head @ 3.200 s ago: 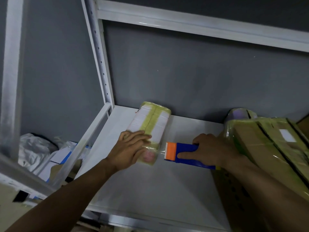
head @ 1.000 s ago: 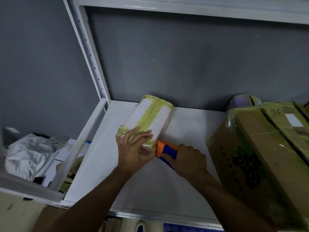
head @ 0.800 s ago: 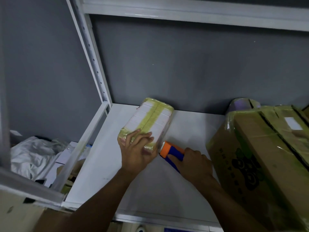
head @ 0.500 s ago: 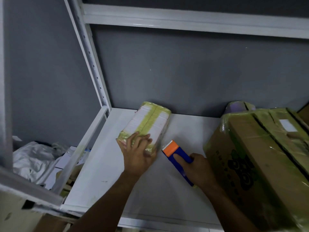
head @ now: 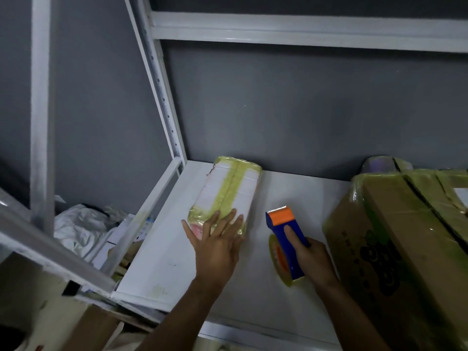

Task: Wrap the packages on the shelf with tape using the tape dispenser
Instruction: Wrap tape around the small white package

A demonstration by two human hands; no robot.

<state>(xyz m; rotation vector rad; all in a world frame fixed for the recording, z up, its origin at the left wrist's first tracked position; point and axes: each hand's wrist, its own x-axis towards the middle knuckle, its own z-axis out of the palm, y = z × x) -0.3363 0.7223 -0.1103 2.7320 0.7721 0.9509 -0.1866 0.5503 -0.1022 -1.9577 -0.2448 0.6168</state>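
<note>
- A small white rectangular package [head: 228, 191], banded lengthwise with a strip of yellowish tape, is lying flat on the white metal shelf board [head: 172, 264], its far end sitting close to the grey back wall [head: 304, 110].
- The left hand [head: 215, 244] is lying flat on the near end of this package, its fingers [head: 229, 220] straight and spread, pressing down on the taped end without curling round it.
- The right hand [head: 311, 262] is gripping a blue plastic tape dispenser [head: 286, 231] with an orange head, the fingers wrapping round the handle and the forefinger stretching along the top.
- The dispenser is sitting just to the right of the package and apart from it, its toothed edge pointing toward the wall.
- A roll of clear yellowish tape [head: 277, 257] is sitting in the dispenser on its left side, resting against the shelf board.
- A large brown cardboard box [head: 405, 236], covered in shiny yellowish tape and black bands, is filling the right end of the shelf, just beside the right hand.
- A pale purple rounded object [head: 377, 164] is showing behind that box; what it is cannot be told.
- A white perforated upright post [head: 162, 97] is rising at the shelf's back left corner.
- A crumpled white plastic bag [head: 78, 229] is lying lower down, to the left of the shelf.
</note>
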